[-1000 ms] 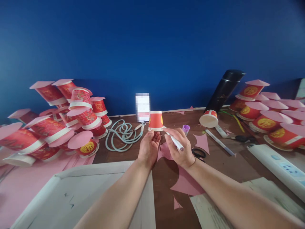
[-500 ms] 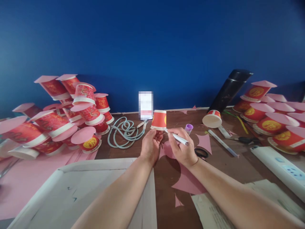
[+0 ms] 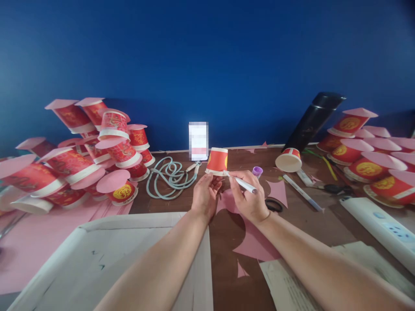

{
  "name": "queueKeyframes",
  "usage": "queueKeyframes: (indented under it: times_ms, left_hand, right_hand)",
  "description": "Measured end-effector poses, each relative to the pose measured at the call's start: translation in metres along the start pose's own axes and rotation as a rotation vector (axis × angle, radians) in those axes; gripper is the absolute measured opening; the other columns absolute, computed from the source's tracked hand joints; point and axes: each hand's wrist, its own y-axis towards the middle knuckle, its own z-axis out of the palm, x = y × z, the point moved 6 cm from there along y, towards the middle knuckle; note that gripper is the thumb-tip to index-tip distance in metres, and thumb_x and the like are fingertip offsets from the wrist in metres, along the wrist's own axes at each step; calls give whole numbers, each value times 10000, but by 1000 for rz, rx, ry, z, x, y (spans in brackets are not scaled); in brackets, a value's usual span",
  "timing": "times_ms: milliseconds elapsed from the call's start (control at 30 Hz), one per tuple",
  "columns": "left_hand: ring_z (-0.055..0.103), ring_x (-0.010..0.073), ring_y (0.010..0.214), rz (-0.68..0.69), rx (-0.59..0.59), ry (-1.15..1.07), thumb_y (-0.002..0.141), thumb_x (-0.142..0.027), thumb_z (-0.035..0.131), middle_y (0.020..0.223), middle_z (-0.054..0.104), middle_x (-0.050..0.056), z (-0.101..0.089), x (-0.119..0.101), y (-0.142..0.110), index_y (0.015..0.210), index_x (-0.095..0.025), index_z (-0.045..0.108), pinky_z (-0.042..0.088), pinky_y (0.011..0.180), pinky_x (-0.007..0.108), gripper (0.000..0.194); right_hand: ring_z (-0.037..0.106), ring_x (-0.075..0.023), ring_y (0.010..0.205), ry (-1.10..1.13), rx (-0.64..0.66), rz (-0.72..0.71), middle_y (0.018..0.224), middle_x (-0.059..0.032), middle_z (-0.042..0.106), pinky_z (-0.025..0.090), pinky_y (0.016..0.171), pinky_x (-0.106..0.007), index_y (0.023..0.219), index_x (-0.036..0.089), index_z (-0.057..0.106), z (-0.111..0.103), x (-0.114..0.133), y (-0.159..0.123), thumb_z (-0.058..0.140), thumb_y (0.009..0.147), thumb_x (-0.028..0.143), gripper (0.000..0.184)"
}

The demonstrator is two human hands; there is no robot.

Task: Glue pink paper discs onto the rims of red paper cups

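A red paper cup (image 3: 218,160) with a white rim is held upside down in my left hand (image 3: 206,193), whose fingers curl under the rim. My right hand (image 3: 252,199) grips a white marker pen (image 3: 244,184) like a pencil. The pen's tip meets the cup's rim on its lower right side. Behind my right hand stands a purple-topped glue stick (image 3: 257,172). Pink paper scraps (image 3: 257,242) lie under and around my right hand, and black scissor handles (image 3: 274,205) show beside it.
Paper cups with pink paper tops are piled on the left (image 3: 69,168) and right (image 3: 366,166). A lone cup (image 3: 288,160), a black flask (image 3: 314,121), another marker (image 3: 303,193) and a power strip (image 3: 382,229) sit right. A coiled cable (image 3: 165,179) and white box lid (image 3: 129,250) lie left.
The pen tip has stayed at the cup's rim while the cup tilted slightly. The camera view shifted, so the surroundings moved a little in the picture. Both hands keep their holds.
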Motion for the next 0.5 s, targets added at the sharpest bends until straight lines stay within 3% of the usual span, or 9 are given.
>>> queueKeyframes:
  times_ms: [500]
  left_hand:
    - [624,110,736,-1,-6,-3,793,-155,604,764,657,42,-1,-1,0,826,-128,641,463,771,250,56]
  right_hand:
    - [622,-183,808,14,22,17,843,-39,674,445,801,-340,921,207,609,-2,2,0,507,909,262,116]
